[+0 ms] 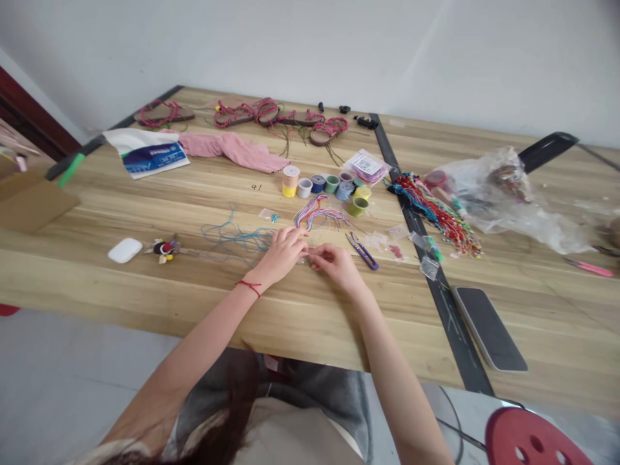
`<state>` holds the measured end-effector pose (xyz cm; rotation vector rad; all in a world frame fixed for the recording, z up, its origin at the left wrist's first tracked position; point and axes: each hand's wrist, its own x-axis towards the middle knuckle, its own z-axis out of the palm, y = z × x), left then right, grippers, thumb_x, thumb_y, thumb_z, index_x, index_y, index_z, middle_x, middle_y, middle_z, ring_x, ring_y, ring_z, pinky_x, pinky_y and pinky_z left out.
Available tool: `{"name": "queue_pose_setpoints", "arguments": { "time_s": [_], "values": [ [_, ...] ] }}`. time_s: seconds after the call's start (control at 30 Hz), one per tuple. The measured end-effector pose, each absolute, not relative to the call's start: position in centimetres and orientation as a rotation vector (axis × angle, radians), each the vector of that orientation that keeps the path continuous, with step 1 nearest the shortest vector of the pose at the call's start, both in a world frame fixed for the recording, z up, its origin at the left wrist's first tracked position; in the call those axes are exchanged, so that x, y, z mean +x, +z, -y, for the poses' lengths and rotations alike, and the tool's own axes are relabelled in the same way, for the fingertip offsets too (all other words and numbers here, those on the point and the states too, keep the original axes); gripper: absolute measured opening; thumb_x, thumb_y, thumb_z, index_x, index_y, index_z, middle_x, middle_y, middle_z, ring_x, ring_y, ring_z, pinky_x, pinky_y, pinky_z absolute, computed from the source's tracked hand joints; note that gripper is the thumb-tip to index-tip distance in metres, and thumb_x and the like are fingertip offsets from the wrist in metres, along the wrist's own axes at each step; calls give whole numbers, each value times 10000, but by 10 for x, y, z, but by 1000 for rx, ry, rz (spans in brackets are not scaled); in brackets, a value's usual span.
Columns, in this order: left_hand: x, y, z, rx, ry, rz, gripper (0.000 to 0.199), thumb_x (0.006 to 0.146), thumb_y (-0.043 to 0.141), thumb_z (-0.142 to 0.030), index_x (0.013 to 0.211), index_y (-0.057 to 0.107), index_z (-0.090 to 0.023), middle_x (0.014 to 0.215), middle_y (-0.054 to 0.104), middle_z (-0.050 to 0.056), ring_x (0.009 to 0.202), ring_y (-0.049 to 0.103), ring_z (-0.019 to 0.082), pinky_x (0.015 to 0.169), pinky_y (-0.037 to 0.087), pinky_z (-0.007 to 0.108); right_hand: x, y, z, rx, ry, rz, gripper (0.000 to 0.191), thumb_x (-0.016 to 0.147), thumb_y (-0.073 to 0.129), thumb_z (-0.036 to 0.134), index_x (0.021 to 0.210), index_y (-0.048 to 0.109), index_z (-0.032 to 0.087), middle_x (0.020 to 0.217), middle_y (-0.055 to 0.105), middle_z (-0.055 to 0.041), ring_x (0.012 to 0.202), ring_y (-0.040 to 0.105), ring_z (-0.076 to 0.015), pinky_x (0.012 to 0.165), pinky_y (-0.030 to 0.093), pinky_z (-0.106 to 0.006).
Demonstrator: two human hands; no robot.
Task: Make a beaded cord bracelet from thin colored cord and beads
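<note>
Wooden workbench, both forearms reaching forward, wrists low. Left hand, a red cord tied at its wrist, and right hand curl close together, fingertips pinching a fine thread, too thin to show colour, lying roughly crosswise. Loose blue cords lie just left; purple-handled thread snips lie just right.

A long wooden plank table, crossed by a black strip, carries braided pink sandals, a folded pink cloth and a cluster of thread spools. Loose blue thread, multicoloured cords and purple-handled thread snips lie near the front edge. Further along rest a white earbud case, a bunch of coloured braids, a clear plastic bag and a phone.
</note>
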<state>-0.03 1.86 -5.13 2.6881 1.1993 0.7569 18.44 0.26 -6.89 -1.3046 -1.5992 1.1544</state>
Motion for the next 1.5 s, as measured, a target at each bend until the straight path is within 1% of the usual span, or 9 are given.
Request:
{"name": "queue_pose_setpoints", "arguments": {
  "time_s": [0.17, 0.27, 0.37, 0.47, 0.67, 0.83, 1.2, 1.37, 1.5],
  "values": [
    [1, -53, -19, 2585, 751, -1270, 114, 918, 534, -250, 962, 622, -190, 1291, 547, 89, 1212, 428, 253, 1058, 354, 460, 185, -63, -3, -1406, 932, 1563, 197, 789, 621, 366, 787, 650, 171, 643, 681, -39, 527, 602, -164, 544, 498, -300],
    [1, -59, -20, 2538, 720, -1305, 157, 888, 588, -266, 1020, 618, -187, 1314, 521, 92, 1223, 415, 265, 1069, 349, 459, 188, -62, -4, -1455, 800, 1582, 172, 776, 616, 337, 763, 660, 171, 676, 691, -53, 563, 595, -167, 577, 489, -303],
    [1, -66, -21, 2485, 676, -1334, 147, 878, 602, -262, 1003, 628, -190, 1305, 514, 91, 1225, 409, 272, 1062, 354, 463, 189, -65, -5, -1487, 693, 1693, 147, 761, 633, 316, 734, 672, 177, 747, 701, -66, 615, 588, -172, 627, 480, -315],
    [2, -69, -22, 2452, 678, -1332, 119, 886, 586, -245, 986, 631, -199, 1279, 519, 84, 1206, 420, 259, 1054, 365, 452, 188, -68, -5, -1497, 635, 1769, 125, 777, 618, 284, 740, 679, 182, 751, 680, -55, 624, 569, -168, 645, 468, -315],
    [2, -70, -23, 2449, 700, -1309, 90, 882, 581, -213, 957, 631, -206, 1261, 524, 74, 1208, 415, 253, 1051, 367, 445, 180, -71, -4, -1463, 604, 1848, 105, 790, 599, 222, 720, 670, 191, 735, 647, -44, 666, 570, -178, 678, 465, -318],
    [2, -71, -23, 2438, 713, -1301, 88, 885, 585, -223, 954, 636, -206, 1248, 533, 71, 1199, 418, 251, 1050, 368, 437, 177, -71, -3, -1418, 594, 1900, 84, 798, 583, 184, 745, 647, 195, 776, 647, -58, 720, 583, -195, 703, 470, -326],
    [2, -69, -24, 2432, 745, -1295, 108, 888, 592, -252, 937, 670, -197, 1207, 580, 61, 1164, 441, 236, 1040, 375, 416, 185, -68, -4, -1417, 550, 1822, 117, 833, 580, 262, 790, 653, 181, 842, 652, -72, 718, 577, -190, 717, 472, -332],
    [1, -69, -27, 2387, 871, -1288, 108, 876, 612, -243, 906, 701, -190, 1128, 635, 56, 1095, 479, 225, 1001, 402, 404, 185, -66, -3, -1399, 538, 1802, 137, 840, 568, 276, 813, 660, 178, 862, 668, -80, 724, 576, -191, 714, 474, -335],
    [-1, -68, -30, 2295, 980, -1299, 109, 852, 649, -270, 876, 714, -186, 970, 664, 54, 984, 536, 206, 920, 440, 364, 185, -66, -3, -1436, 535, 1765, 149, 840, 573, 283, 823, 669, 171, 824, 686, -78, 697, 576, -186, 699, 466, -327]
  ]
}}
